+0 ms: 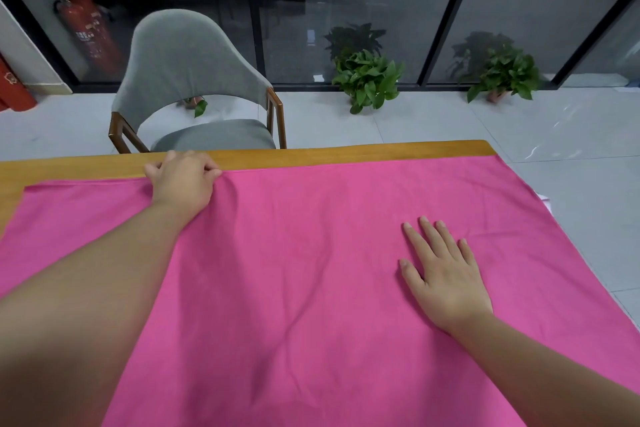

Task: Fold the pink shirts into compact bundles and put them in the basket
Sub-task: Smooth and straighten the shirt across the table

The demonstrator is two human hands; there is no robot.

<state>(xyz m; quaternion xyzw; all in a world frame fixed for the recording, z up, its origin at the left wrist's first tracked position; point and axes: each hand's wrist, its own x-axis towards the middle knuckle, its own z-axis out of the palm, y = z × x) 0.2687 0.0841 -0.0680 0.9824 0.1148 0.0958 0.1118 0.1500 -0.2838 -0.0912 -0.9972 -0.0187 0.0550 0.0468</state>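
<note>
Across the worktop [346, 152] the pink shirt [311, 270] lies spread, my left hand [183, 180] pinching its far edge at 11 o'clock, my right hand [440, 274] flat at 3 o'clock, so the first fold likely needs that edge drawn toward me.

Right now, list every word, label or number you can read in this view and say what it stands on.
No text can be read.
Red fire extinguisher behind the glass: pale label markings, too blurred to read.
Red object at the left edge: a pale emblem, illegible.
Pink cloth and wooden table: no print visible.
</note>
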